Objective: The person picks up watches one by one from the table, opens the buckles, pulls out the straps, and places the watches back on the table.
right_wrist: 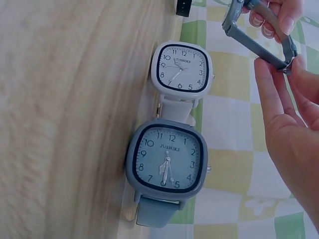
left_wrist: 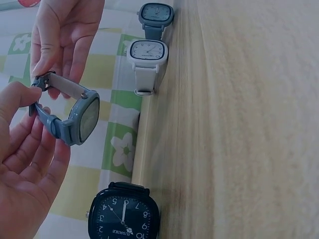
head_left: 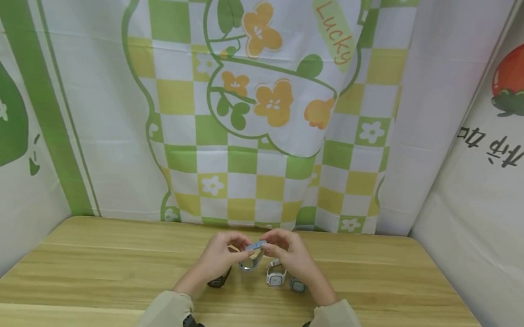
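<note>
Item in hand: I see the grey-blue watch (left_wrist: 75, 117) raised above the table (head_left: 372, 303), left hand (head_left: 218, 257) and right hand (head_left: 292, 257) pinching its strap ends, apparently fastening; black (left_wrist: 124, 216), white (right_wrist: 180, 69), grey (right_wrist: 167, 159) watches stand finished.

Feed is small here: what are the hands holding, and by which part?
Both hands pinch the blue-grey watch by its strap ends, at the buckle, above the table.
</note>
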The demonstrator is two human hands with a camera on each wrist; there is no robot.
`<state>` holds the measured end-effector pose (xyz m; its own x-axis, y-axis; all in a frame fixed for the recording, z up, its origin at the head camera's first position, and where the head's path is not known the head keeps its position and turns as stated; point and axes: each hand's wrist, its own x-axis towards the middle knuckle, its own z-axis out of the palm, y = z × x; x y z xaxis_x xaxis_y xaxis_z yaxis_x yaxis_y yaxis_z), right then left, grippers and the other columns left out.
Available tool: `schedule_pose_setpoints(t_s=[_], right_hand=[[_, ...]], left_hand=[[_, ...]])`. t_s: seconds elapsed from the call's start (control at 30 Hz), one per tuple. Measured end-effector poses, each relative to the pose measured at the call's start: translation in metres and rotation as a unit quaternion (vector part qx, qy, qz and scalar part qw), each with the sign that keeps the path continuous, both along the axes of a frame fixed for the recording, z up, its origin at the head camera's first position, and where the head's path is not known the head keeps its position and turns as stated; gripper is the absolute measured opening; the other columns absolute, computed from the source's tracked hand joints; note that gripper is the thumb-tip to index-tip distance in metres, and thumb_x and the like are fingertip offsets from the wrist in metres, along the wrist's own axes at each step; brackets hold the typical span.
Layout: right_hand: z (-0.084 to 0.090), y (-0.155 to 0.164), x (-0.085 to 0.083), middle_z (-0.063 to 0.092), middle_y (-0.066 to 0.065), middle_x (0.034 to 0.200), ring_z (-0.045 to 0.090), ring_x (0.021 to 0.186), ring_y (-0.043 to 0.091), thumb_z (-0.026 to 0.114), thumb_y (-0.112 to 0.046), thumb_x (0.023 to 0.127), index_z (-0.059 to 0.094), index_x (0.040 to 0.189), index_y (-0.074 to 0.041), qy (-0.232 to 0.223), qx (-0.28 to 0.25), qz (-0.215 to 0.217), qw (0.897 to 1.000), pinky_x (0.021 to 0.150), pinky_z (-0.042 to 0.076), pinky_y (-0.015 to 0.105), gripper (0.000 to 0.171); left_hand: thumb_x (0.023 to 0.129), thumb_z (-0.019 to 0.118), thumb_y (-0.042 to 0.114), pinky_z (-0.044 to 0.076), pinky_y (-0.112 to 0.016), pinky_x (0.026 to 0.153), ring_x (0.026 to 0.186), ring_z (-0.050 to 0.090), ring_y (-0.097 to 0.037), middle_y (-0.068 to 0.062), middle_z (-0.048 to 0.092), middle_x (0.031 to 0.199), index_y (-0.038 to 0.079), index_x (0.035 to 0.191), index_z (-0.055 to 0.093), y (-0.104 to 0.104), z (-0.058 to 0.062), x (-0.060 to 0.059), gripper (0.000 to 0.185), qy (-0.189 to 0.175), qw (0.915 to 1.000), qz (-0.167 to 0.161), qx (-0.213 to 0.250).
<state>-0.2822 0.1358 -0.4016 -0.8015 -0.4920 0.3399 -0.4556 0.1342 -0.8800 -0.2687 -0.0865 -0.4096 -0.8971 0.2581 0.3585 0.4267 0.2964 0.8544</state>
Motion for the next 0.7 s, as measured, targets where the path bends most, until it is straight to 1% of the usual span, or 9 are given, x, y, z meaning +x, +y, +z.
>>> schedule_pose_setpoints(t_s=[0.17, 0.3, 0.43, 0.6, 0.7], right_hand=[[0.0018, -0.0004, 0.0008, 0.068, 0.029, 0.116, 0.072, 0.104, 0.038, 0.06, 0.003, 0.104, 0.064, 0.117, 0.014, 0.003, 0.005, -0.011, 1.0, 0.09, 0.062, 0.032, 0.017], [0.0018, 0.0001, -0.0001, 0.069, 0.03, 0.114, 0.073, 0.103, 0.038, 0.06, 0.005, 0.104, 0.064, 0.117, 0.015, -0.004, -0.004, -0.02, 1.0, 0.089, 0.063, 0.033, 0.017], [0.0022, 0.0016, -0.0006, 0.068, 0.03, 0.114, 0.073, 0.104, 0.04, 0.06, 0.005, 0.104, 0.063, 0.118, 0.015, -0.01, -0.01, -0.017, 1.0, 0.09, 0.063, 0.034, 0.017], [0.003, 0.0034, 0.0, 0.067, 0.032, 0.117, 0.072, 0.107, 0.046, 0.061, 0.003, 0.104, 0.062, 0.119, 0.016, -0.015, -0.014, -0.008, 1.0, 0.091, 0.063, 0.036, 0.02], [0.0034, 0.0032, 0.0006, 0.068, 0.031, 0.118, 0.072, 0.105, 0.044, 0.062, 0.0, 0.105, 0.062, 0.121, 0.015, -0.014, -0.005, -0.006, 1.0, 0.09, 0.063, 0.036, 0.023]], left_hand=[[0.092, 0.078, 0.001, 0.058, -0.021, 0.073, 0.083, 0.066, -0.014, -0.012, 0.076, 0.091, -0.004, 0.099, 0.076, -0.0017, 0.0002, 0.0004, 0.008, 0.002, 1.0, 0.0, -0.007], [0.093, 0.077, 0.001, 0.058, -0.022, 0.073, 0.083, 0.067, -0.015, -0.012, 0.076, 0.091, -0.004, 0.099, 0.075, -0.0019, 0.0006, 0.0009, 0.008, 0.002, 0.9999, -0.003, -0.01], [0.093, 0.078, 0.001, 0.057, -0.021, 0.073, 0.083, 0.066, -0.015, -0.012, 0.076, 0.091, -0.004, 0.099, 0.076, -0.0009, 0.0006, 0.0006, 0.009, 0.002, 1.0, -0.002, -0.009], [0.092, 0.078, 0.001, 0.057, -0.021, 0.073, 0.083, 0.066, -0.015, -0.013, 0.076, 0.09, -0.004, 0.099, 0.076, 0.0006, -0.0007, -0.001, 0.009, 0.003, 1.0, -0.001, -0.004], [0.092, 0.078, 0.001, 0.057, -0.021, 0.073, 0.083, 0.066, -0.014, -0.013, 0.076, 0.091, -0.004, 0.099, 0.076, 0.0008, -0.0012, -0.0012, 0.009, 0.004, 1.0, -0.002, -0.003]])
